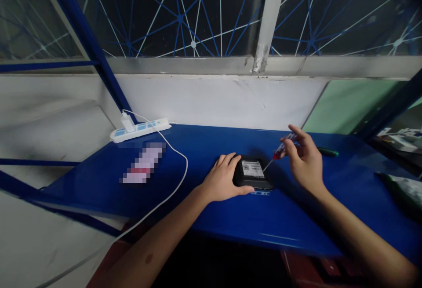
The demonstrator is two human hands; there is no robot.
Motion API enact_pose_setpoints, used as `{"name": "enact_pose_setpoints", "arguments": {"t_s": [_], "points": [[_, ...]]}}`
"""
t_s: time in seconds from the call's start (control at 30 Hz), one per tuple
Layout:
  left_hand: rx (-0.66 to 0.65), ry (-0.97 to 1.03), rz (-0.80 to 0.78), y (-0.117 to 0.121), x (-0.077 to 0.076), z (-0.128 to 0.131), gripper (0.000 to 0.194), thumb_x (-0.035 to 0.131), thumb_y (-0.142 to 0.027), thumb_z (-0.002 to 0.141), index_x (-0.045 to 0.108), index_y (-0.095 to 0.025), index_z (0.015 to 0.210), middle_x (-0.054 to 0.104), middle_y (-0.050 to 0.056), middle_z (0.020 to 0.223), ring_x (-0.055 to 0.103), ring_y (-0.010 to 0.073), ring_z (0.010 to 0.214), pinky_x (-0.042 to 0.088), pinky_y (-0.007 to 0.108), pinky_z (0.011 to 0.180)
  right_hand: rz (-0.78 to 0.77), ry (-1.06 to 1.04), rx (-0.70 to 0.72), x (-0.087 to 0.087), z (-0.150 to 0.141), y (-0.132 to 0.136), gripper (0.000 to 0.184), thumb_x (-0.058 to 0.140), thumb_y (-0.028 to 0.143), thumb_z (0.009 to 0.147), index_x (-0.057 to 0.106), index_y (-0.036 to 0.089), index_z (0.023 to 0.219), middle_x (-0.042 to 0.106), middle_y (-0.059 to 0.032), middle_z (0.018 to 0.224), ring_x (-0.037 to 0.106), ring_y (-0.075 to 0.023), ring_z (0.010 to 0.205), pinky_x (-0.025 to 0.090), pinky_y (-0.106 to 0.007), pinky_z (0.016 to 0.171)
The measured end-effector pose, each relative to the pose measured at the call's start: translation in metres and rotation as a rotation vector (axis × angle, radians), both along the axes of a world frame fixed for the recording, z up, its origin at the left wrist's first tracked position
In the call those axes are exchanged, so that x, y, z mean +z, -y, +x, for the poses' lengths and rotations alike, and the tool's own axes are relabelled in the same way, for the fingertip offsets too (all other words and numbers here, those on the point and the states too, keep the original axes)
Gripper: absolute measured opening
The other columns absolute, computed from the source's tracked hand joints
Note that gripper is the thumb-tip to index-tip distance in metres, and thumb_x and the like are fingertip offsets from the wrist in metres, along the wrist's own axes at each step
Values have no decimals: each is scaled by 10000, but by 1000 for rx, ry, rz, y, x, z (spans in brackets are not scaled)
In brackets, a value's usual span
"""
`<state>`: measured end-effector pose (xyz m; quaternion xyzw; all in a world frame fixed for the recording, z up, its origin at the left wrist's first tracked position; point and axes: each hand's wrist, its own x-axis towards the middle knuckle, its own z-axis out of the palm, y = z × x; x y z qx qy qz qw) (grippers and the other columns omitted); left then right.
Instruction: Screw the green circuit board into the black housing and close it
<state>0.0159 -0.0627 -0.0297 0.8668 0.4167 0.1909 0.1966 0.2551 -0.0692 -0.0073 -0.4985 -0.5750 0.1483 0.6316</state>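
A small black electronic box (240, 183) lies on the blue table with a white printed label (253, 169) facing up. What look like ports line its near edge. My left hand (223, 179) grips the box from the left, fingers over the far side and thumb along the near edge. Between the fingertips of my right hand (305, 160) is a screwdriver (280, 151) with a clear and red handle. Its thin shaft slants down to the left, and the tip meets the box near the label's right edge. Whether a screw sits under the tip is too small to tell.
Behind my right hand lies a dark green tool handle (329, 152). A white power strip (141, 130) with a charger and white cable (186, 165) occupies the back left, near a blurred-out pinkish item (145, 163). A dark green and silver packet (400, 191) rests at right.
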Motion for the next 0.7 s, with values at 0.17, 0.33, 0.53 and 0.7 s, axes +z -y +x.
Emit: {"name": "enact_pose_setpoints", "arguments": {"t_s": [0.17, 0.33, 0.53, 0.7], "points": [[-5, -20, 35, 0, -1, 1, 985, 659, -771, 735, 363, -223, 1499, 365, 158, 1570, 321, 405, 1426, 321, 586, 1141, -31, -22, 119, -3, -20, 4, 456, 585, 405, 932, 530, 275, 1365, 692, -63, 1064, 693, -158, 681, 612, -358, 687], [-11, -27, 66, -1, -5, 2, 1005, 660, -780, 725, 376, -196, 1492, 381, 156, 1559, 354, 390, 1401, 329, 560, 1148, -48, 15, 131, -10, -26, 6, 444, 571, 376, 939, 516, 271, 1367, 685, -75, 1112, 712, -165, 710, 611, -348, 693], [0, -50, 79, 0, -3, 4, 1000, 692, -742, 722, 397, -158, 1478, 399, 170, 1543, 372, 384, 1386, 334, 538, 1151, -72, 46, 172, -13, -30, 4, 422, 587, 379, 932, 539, 278, 1339, 696, -71, 1107, 719, -170, 742, 614, -350, 729], [6, -45, 88, -1, -5, 4, 994, 686, -756, 712, 402, -183, 1474, 394, 164, 1547, 376, 394, 1385, 337, 552, 1142, -87, -27, 250, -11, -31, 7, 440, 533, 403, 968, 519, 301, 1396, 658, -86, 1285, 742, -195, 890, 623, -387, 822]]}}
